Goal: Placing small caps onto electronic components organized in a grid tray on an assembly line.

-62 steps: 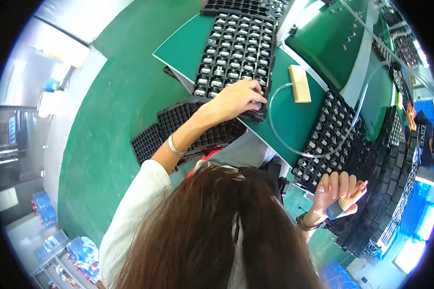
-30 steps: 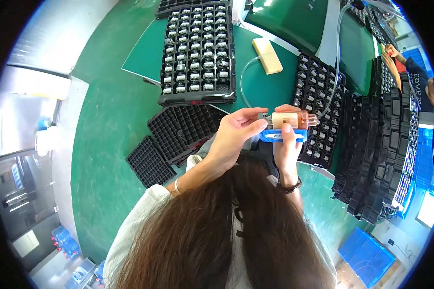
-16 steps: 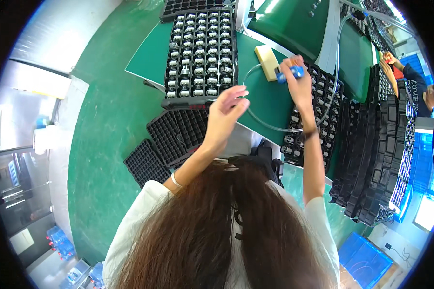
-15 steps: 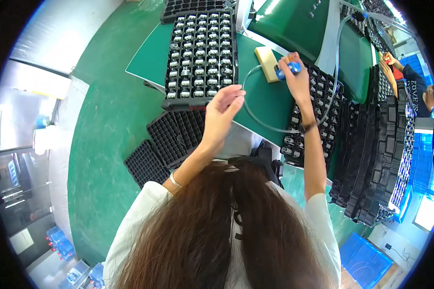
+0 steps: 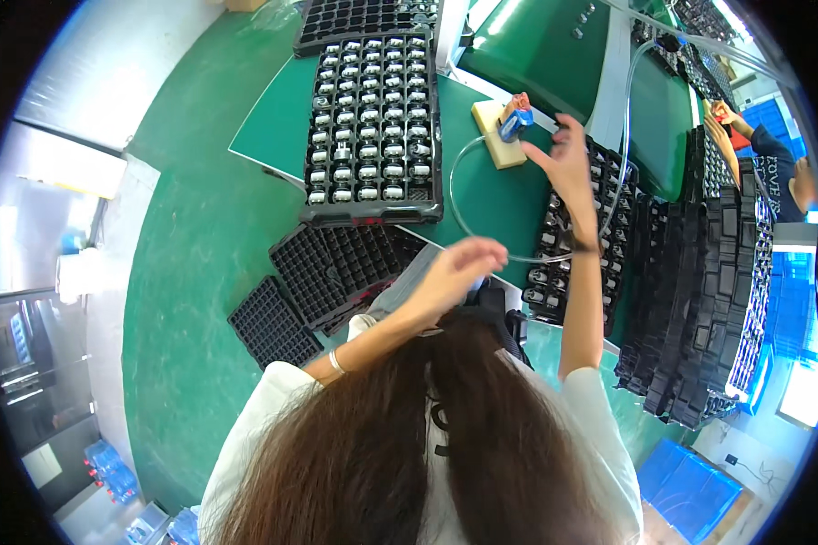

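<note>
My left hand (image 5: 454, 277) is over the near edge of the green table. Its fingers are pressed together; whatever they hold is hidden and blurred. My right hand (image 5: 568, 173) hovers open with fingers apart, just right of a blue and orange object (image 5: 516, 120). That object leans on a pale yellow block (image 5: 500, 145), and the hand is apart from it. A clear hose (image 5: 454, 182) curves from the block toward my right wrist. Left of them lies a black tray (image 5: 373, 216) holding rows of small silver cylindrical parts; its near right pocket holds no part.
A second filled black tray (image 5: 554, 272) lies under my right forearm. Stacked black trays (image 5: 691, 300) stand at the right. More trays (image 5: 336, 263) sit low beside the table's left. A green conveyor-like surface (image 5: 541, 54) is beyond. Another person's arm (image 5: 745, 127) shows at far right.
My right hand has let go of the blue and orange object, which now rests on the yellow block. My left hand has moved from the tray's corner to the right and nearer me.
</note>
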`<state>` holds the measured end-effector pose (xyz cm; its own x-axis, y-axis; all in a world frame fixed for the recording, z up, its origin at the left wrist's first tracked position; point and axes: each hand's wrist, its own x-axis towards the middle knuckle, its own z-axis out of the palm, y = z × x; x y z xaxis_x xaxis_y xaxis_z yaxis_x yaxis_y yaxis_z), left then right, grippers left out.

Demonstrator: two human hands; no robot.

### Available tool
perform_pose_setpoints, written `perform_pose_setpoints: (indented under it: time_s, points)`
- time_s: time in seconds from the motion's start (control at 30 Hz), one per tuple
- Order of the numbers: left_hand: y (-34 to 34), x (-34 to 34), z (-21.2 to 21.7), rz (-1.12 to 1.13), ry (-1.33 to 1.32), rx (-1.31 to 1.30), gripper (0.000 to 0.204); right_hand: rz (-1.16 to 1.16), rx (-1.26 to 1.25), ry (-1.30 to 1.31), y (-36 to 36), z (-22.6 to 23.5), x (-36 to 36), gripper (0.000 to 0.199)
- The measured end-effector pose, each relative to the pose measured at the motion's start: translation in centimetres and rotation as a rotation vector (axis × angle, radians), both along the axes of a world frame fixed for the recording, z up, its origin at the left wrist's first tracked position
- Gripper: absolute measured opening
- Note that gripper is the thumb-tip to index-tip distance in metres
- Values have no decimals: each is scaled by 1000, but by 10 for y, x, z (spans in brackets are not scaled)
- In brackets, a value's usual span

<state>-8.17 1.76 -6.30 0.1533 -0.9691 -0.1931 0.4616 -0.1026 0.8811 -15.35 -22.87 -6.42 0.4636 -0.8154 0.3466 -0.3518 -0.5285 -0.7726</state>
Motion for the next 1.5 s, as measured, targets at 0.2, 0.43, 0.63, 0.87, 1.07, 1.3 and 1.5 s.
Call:
perform_pose_setpoints:
  time_s: [0.2, 0.43, 0.63, 0.87, 1.07, 1.3, 1.5]
  points:
    - [4, -72, -50, -287, 58, 296, 47, -654, -199, 354, 104, 46, -154, 21]
    - [-19, -90, -49, -286, 240, 360, 56, -687, 79, 634, 152, -15, -225, 49]
    - [-15, -94, -70, -270, 42, 294, 44, -703, 113, 565, 145, -22, -216, 45]
    - [6, -74, -70, -297, -19, 186, 36, -751, 91, 487, 145, -36, -217, 47]
    - [38, -7, -26, 118, -457, -22, 22, -805, 17, 499, 145, -40, -219, 48]
    - [52, 39, -15, 295, -414, 50, 22, -801, -290, 589, 153, -5, -196, 34]
    - [34, 21, -18, 136, -427, 37, 18, -195, 146, -27, 105, 36, -94, 27]
